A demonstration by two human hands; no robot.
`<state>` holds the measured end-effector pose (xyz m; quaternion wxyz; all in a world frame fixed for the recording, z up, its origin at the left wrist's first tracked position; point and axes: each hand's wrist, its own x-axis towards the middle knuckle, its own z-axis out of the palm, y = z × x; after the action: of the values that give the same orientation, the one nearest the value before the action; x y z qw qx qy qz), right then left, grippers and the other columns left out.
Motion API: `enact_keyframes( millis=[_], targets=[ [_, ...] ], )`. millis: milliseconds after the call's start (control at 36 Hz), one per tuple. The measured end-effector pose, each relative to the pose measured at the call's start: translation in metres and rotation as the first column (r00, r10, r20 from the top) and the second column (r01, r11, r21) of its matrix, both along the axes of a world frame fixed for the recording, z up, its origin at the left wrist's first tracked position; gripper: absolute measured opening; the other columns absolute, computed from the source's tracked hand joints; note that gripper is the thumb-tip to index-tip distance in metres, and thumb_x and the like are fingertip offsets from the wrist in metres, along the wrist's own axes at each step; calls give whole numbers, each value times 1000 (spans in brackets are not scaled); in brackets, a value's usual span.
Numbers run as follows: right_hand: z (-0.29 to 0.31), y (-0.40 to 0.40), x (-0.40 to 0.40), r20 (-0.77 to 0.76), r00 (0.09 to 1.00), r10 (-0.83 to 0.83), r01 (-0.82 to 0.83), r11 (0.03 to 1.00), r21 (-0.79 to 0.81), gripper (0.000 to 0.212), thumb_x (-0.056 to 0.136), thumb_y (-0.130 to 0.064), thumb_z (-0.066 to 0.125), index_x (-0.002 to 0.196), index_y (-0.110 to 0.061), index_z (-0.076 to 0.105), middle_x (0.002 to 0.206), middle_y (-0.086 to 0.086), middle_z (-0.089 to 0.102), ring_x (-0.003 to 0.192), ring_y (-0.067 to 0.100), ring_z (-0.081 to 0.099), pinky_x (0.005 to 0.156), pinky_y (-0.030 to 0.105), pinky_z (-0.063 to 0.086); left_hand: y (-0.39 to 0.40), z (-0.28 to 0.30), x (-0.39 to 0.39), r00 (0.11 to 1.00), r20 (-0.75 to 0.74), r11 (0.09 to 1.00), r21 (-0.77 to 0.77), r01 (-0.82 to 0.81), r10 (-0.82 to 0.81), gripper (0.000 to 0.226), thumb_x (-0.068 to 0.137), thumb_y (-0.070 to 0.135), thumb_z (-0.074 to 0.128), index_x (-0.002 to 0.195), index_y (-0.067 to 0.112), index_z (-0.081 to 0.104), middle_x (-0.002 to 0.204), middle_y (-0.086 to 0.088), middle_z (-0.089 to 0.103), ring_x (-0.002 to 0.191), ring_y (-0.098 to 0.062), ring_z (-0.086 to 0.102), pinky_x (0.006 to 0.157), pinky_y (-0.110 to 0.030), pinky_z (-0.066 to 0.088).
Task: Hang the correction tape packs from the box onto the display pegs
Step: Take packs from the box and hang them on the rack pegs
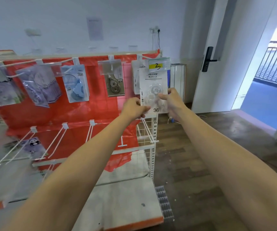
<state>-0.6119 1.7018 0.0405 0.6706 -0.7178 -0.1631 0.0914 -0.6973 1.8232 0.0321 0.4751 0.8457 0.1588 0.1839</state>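
Note:
A white correction tape pack (152, 85) with a clear blister and "36" printed low on it is held up at the rightmost top peg, just under the peg's price tag (159, 64) marked with a yellow strip. My left hand (135, 108) pinches the pack's lower left corner. My right hand (172, 100) grips its right edge, thumb across the blister. Another white pack (135, 77) hangs behind it on that peg. The box is out of view.
The red-backed display rack (91, 112) carries other hung packs: grey (113, 79), blue (76, 84), purple (39, 85). Bare white pegs (91, 132) jut out on the lower row. A white shelf (122, 202) lies below. An open door (209, 59) stands to the right.

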Motion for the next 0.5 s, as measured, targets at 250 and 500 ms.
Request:
enact_keyframes(
  millis=[250,500],
  targets=[
    [13,7,12,29,999,-38,39,999,-33,44,96,-22,55,134,-6,40,122,6,49,113,21,47,90,36,41,2,6,9,997,79,996,-93,-1,8,15,89,12,66,87,6,52,72,-12,60,38,-1,55,48,-18,49],
    [4,22,30,33,998,-44,47,996,-71,42,96,-25,56,129,-4,42,125,10,48,119,25,45,95,36,38,15,2,17,997,82,987,-161,2,11,20,89,9,66,79,12,49,68,-6,60,46,-7,59,53,-24,52]
  ],
)
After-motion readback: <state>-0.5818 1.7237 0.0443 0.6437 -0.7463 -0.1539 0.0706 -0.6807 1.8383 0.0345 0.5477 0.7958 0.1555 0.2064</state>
